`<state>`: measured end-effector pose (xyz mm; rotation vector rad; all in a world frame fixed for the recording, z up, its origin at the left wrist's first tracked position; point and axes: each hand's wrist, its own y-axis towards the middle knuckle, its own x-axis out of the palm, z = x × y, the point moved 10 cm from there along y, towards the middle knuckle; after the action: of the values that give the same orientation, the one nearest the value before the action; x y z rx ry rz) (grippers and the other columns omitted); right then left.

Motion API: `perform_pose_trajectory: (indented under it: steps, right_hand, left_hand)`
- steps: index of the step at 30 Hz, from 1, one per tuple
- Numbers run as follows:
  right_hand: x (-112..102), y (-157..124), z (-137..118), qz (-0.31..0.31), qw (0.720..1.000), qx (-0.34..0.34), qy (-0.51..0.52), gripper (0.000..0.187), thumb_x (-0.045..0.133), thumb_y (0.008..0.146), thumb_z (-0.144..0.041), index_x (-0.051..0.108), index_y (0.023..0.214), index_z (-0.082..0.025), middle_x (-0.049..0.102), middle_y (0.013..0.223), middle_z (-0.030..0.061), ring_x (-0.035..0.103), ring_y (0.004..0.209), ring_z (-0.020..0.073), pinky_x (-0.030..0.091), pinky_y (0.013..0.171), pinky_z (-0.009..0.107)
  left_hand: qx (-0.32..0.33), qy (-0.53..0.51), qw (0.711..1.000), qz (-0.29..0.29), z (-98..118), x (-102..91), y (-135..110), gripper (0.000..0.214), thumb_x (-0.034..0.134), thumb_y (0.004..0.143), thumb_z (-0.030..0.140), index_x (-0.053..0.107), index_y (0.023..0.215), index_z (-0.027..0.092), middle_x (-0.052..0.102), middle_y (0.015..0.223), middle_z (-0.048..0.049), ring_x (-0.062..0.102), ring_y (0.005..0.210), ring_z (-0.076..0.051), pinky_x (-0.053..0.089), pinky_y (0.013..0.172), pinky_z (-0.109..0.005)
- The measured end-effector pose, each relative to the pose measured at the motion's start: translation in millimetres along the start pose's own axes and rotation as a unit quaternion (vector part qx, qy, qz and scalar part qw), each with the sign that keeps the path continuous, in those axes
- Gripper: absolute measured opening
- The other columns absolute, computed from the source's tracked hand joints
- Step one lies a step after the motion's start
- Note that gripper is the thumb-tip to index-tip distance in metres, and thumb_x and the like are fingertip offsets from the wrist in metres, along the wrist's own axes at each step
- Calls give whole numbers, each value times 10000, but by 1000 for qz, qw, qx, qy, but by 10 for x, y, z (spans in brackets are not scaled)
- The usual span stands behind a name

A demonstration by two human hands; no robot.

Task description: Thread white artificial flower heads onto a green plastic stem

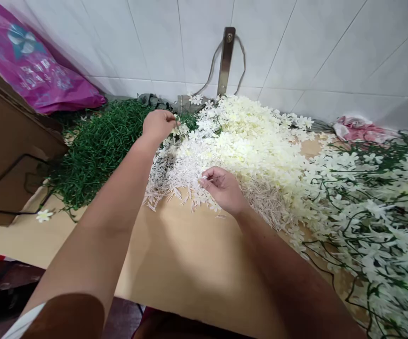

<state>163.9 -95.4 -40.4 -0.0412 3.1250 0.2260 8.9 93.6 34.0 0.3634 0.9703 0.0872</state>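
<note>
My left hand (159, 126) reaches to the seam between a heap of green plastic stems (101, 146) and the white flowers. Its fingers are closed beside a small sprig with pale blossoms (180, 131); what lies between them is partly hidden. Lower and to the right, my right hand (223, 190) pinches a small white piece between thumb and fingers, its exact shape too small to make out. Under and around that hand spread thin white stamen-like pieces (186, 176). Behind it rises a large heap of cream artificial flower heads (256, 136).
Flowers joined to green stems (376, 226) pile up at the right. A cardboard box (13, 146) and a purple plastic bag (48, 70) stand at the left. One loose flower (44, 215) lies on the wooden tabletop (175, 254). A metal bracket (227, 61) and pink cloth (362, 129) are along the tiled wall.
</note>
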Motion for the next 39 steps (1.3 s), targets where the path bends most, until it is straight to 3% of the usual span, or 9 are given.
perform_pose_trajectory:
  steps: [7,12,15,18,23,27,30,34,39]
  right_hand:
    - [-23,-1,31,5,986,30,165,427,828,552,-512,569,704,-209,567,669,-39,586,686,112,505,730,300]
    - [-47,-35,-39,-16,941,56,334,403,877,544,-359,542,725,-228,641,804,-43,660,980,170,505,965,414]
    - [-88,-32,-7,-14,937,65,342,414,877,536,-343,534,736,-227,656,830,-46,663,907,155,529,926,413]
    - [-117,-14,67,-4,949,75,306,404,883,516,-356,558,702,-206,652,762,-39,646,794,121,541,850,344]
    - [-202,33,38,18,971,31,236,409,882,511,-414,578,680,-200,617,647,-52,629,678,103,531,834,329]
    - [-138,16,-30,-18,976,-4,218,377,852,571,-447,589,699,-210,609,655,-54,630,672,103,528,812,319]
    - [-32,-28,-80,-61,974,-20,219,322,835,627,-411,602,723,-210,627,698,-44,637,700,105,521,803,302]
    - [87,-83,-188,-120,969,-51,212,258,804,690,-361,607,736,-200,664,758,-20,643,717,109,522,776,293]
    - [209,-144,-303,-180,972,-62,134,276,785,711,-386,596,732,-187,649,727,-5,623,714,118,521,754,304]
  left_hand:
    - [56,-155,983,85,298,-406,-189,41,638,764,170,673,774,151,609,707,-39,532,664,-146,425,661,-311]
    - [198,-134,969,61,802,-401,-1006,54,640,746,150,690,741,168,680,765,-32,599,723,-153,454,702,-297]
    - [317,-67,946,0,1050,-200,-1592,172,539,819,152,703,795,201,727,863,-41,647,809,-168,454,726,-302]
    - [343,-3,939,-20,1000,-62,-1892,249,472,861,154,712,855,219,745,944,-54,672,855,-182,448,735,-314]
    - [213,59,975,-37,556,-58,-1837,216,524,832,190,727,903,214,734,999,-80,663,898,-232,451,808,-371]
    - [22,-104,990,-88,272,-62,-1794,260,525,844,291,733,934,164,729,960,-87,647,890,-218,470,807,-338]
    - [-58,-293,939,-171,359,174,-1860,305,617,798,403,739,913,148,736,913,-75,632,842,-188,469,794,-302]
    - [-149,-481,840,-204,440,444,-1909,440,764,615,577,723,751,160,676,678,-23,575,672,-129,450,677,-255]
    - [-183,-590,749,-239,460,552,-1973,430,892,468,441,728,750,161,678,672,5,577,642,-94,456,658,-229]
